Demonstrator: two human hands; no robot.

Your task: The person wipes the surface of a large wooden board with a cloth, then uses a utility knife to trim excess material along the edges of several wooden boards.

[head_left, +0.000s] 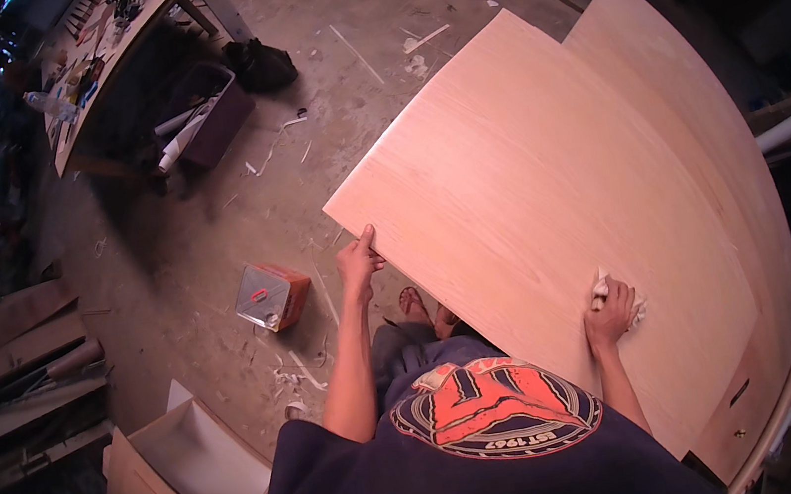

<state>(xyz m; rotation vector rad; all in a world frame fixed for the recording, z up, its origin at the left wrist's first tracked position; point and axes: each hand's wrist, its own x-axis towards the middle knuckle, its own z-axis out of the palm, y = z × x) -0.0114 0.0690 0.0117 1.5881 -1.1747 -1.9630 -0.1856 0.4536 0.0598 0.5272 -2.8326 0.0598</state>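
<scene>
A broad pale wooden panel [486,175] lies in front of me, on top of another wooden board [656,63] that juts out past its far right side. My left hand [358,262] grips the panel's near left corner, thumb on the upper face and fingers at the edge. On the panel's near right part, my right hand [612,311] is closed round a crumpled white cloth [601,286] and presses it to the wood. Part of the cloth is hidden under the fingers.
A red and silver square tin [272,296] stands on the floor to the left. Behind it is an open cardboard box [191,474] nearer me. A cluttered workbench [114,44], a dark bin [217,121] with rolls and a black bag [260,65] are far left. Scraps litter the floor.
</scene>
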